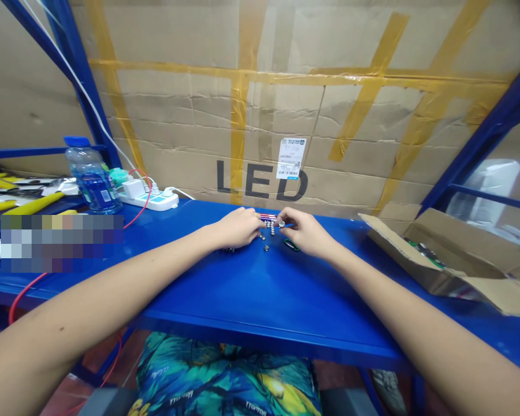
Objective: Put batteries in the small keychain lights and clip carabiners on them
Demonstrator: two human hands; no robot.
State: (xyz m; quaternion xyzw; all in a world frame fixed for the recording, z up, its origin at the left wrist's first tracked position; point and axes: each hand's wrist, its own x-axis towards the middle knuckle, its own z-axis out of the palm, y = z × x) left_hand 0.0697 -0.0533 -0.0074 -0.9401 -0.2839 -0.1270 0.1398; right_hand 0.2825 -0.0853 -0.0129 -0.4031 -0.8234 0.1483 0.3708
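My right hand (302,232) pinches a small round silver disc (281,224) between thumb and fingertips. Opposite it, my left hand (241,227) is closed with its fingers curled, its fingertips at the little silver pieces; what they hold is too small to make out. Several small silver pieces (272,229) lie between the hands on the blue table (251,289), with one piece (266,248) apart and nearer me. Behind them lies a red and purple striped item (267,217). A dark green-edged oval object (291,245) rests beneath my right hand.
On the left stand a blue-capped bottle (91,176) and a white power strip (153,199); a red cable (145,202) runs nearby. Yellow-handled tools (34,203) lie at far left. An open cardboard box (442,271) holding green parts sits right. A large carton (190,115) backs the table.
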